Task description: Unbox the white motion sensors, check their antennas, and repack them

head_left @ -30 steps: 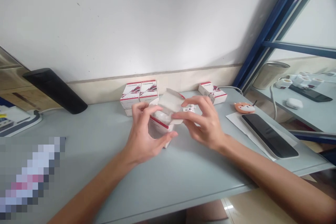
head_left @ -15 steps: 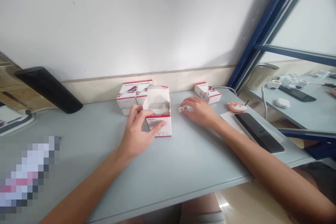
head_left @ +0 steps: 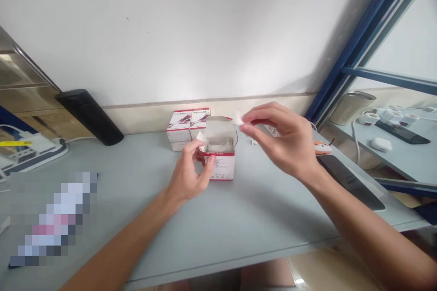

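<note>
An open white and red cardboard box (head_left: 220,166) labelled DETECTOR stands upright on the grey table (head_left: 239,218), its flaps raised. My left hand (head_left: 191,173) grips the box's front wall, with the thumb outside and the fingers at the near flap. My right hand (head_left: 283,141) is raised above the table to the right of the box. Its thumb and fingertips pinch a small white piece (head_left: 238,118), too small to identify. A tiny white bit (head_left: 253,142) lies on the table below my right hand.
Closed boxes of the same kind (head_left: 188,129) are stacked behind the open one, and another (head_left: 273,131) is partly hidden by my right hand. An orange animal-shaped item (head_left: 322,148), a phone (head_left: 351,182) and a black cylinder (head_left: 89,116) also lie on the table.
My right hand has risen from the table with the small white piece pinched in it. My left hand has shifted from the box's side to its front wall and flap.
</note>
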`<act>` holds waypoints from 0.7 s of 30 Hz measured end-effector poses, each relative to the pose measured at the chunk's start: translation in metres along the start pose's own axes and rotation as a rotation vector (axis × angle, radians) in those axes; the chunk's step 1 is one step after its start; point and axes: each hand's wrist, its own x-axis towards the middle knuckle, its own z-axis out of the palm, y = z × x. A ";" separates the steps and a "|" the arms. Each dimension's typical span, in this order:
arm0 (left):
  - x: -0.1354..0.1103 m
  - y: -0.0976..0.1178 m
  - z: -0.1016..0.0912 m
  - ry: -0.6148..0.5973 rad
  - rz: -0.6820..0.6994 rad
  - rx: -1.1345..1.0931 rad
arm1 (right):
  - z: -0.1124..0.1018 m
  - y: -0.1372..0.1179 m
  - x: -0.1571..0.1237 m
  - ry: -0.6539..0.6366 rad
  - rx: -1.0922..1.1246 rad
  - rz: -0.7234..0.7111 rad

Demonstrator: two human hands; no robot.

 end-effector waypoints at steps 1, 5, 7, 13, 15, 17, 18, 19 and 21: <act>-0.001 0.000 0.000 0.006 -0.007 -0.006 | 0.004 -0.013 0.007 -0.094 -0.020 -0.033; -0.003 -0.001 0.001 0.015 -0.039 -0.040 | 0.027 -0.029 0.027 -0.478 -0.182 -0.041; -0.004 0.000 0.001 0.016 -0.050 -0.056 | 0.035 -0.022 0.029 -0.590 -0.238 -0.034; -0.006 0.001 0.001 -0.004 -0.107 -0.066 | 0.042 -0.011 0.022 -0.670 -0.327 -0.042; -0.007 0.002 0.000 -0.009 -0.122 -0.060 | 0.042 -0.014 0.022 -0.680 -0.299 -0.019; -0.006 0.003 0.000 -0.013 -0.123 -0.050 | 0.040 -0.017 0.025 -0.699 -0.229 0.022; -0.006 0.005 -0.001 -0.016 -0.114 -0.038 | 0.037 -0.018 0.026 -0.708 -0.182 0.041; -0.005 0.006 -0.001 -0.018 -0.101 -0.018 | 0.033 -0.018 0.028 -0.698 -0.134 0.052; -0.003 0.009 -0.002 -0.019 -0.070 0.040 | 0.019 -0.012 0.029 -0.582 -0.072 0.044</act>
